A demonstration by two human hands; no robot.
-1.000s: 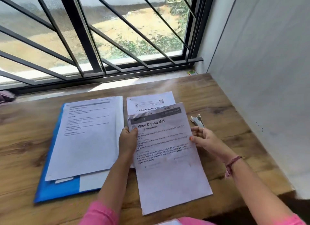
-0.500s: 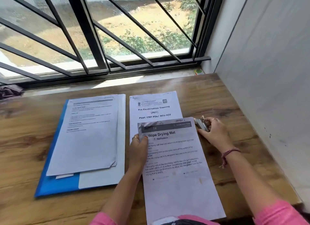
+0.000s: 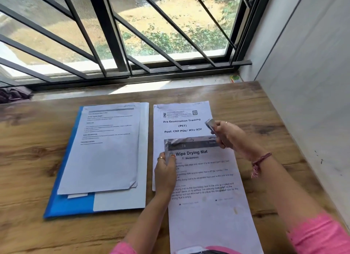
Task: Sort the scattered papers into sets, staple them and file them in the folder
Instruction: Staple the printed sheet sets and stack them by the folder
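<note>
A "Wipe Drying Mat" paper set (image 3: 208,206) lies in front of me on the wooden table (image 3: 28,159). My left hand (image 3: 165,176) pinches its left edge near the top, and that corner is bent up. My right hand (image 3: 230,135) grips a small silver stapler (image 3: 211,125) above the set's top right corner. Beneath it lies a "Pre Examination Training" paper set (image 3: 181,121). To the left, an open blue folder (image 3: 68,204) carries other white paper sets (image 3: 106,149).
A barred window (image 3: 123,35) runs along the table's far side, with a sill below it. A white wall (image 3: 312,83) closes the right side. A small green and orange item (image 3: 235,78) sits in the sill's right corner, a dark cloth (image 3: 13,94) at far left.
My right hand picked the stapler up off the table and lifted it over the top of the "Wipe Drying Mat" set. My left hand bent the set's top left corner up.
</note>
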